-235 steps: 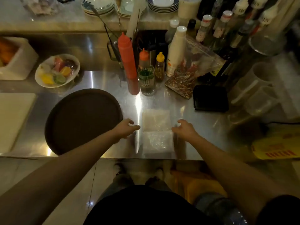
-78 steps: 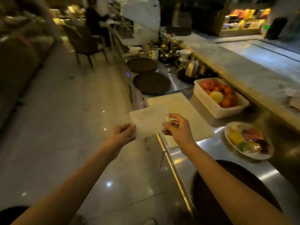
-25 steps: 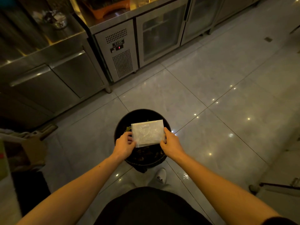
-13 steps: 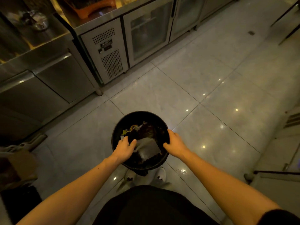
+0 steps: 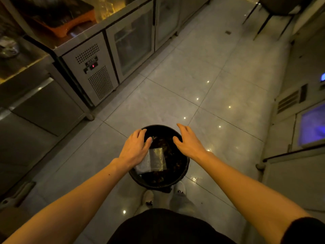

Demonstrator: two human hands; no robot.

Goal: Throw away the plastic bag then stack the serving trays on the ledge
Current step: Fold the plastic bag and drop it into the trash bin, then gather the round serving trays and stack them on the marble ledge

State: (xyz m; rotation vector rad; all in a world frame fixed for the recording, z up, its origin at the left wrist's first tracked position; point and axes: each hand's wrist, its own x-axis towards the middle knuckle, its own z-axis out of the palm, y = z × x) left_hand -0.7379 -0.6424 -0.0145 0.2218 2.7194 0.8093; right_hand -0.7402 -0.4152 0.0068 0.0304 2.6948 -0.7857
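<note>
The clear plastic bag (image 5: 154, 160) lies flat on dark waste inside a round black bin (image 5: 182, 175) on the floor in front of my feet. My left hand (image 5: 135, 148) hovers over the bin's left side, fingers spread, its palm covering part of the bag. My right hand (image 5: 189, 142) is held above the bin's right rim, fingers apart and empty. No serving trays are in view.
A steel under-counter fridge (image 5: 98, 71) with glass doors runs along the upper left, an orange tray (image 5: 63, 23) on its top. Another counter unit (image 5: 299, 129) stands at the right. Chair legs (image 5: 263, 23) show at the far top right. Grey floor tiles (image 5: 193, 81) lie between.
Both hands held the bag over the bin a second ago. The bag has dropped into the bin, and both hands have let go and lifted with fingers spread.
</note>
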